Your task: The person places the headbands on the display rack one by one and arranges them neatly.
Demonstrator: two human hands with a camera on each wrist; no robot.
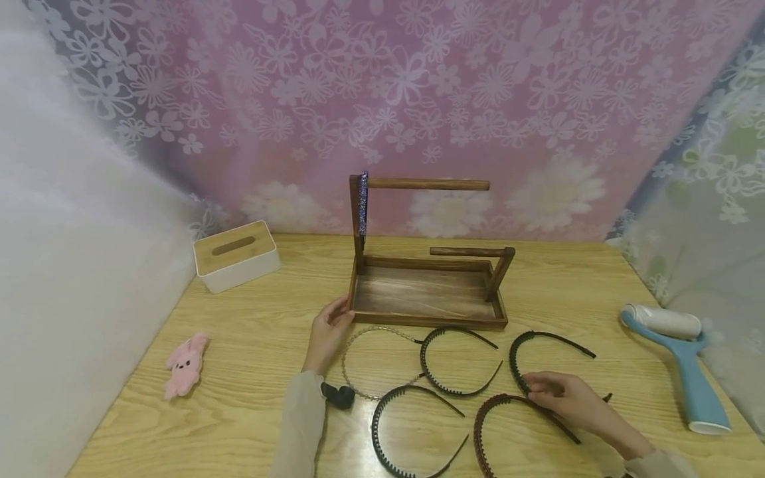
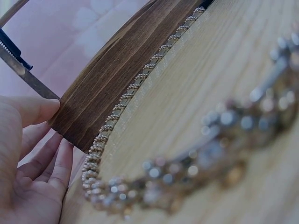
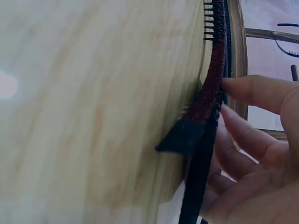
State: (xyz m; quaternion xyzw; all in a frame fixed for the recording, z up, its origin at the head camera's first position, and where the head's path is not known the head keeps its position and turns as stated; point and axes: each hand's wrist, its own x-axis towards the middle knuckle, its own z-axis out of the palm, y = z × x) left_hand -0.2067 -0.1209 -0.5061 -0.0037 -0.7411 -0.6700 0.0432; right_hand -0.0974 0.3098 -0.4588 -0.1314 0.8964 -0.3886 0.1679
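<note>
My left hand (image 1: 325, 330) grips the front left corner of a brown wooden rack (image 1: 427, 320), thumb on the corner and fingers along its end in the left wrist view. A blue glittery headband (image 1: 363, 206) hangs at the left end of the rack's upper bar. My right hand (image 1: 564, 398) pinches the side of a black toothed headband (image 1: 513, 362) between thumb and fingertips. Just in front lies a dark red headband (image 1: 479, 435), close to the camera in the right wrist view (image 3: 212, 79). A beaded headband (image 1: 344, 365) lies beside my left wrist.
Two more black headbands (image 1: 424, 362) lie on the table, one nearer the front (image 1: 375, 431). A tissue box (image 1: 239, 272) and pink plush toy (image 1: 184, 365) are at left. A blue-handled lint roller (image 1: 696, 378) is at right. A floral curtain (image 1: 406, 119) hangs behind.
</note>
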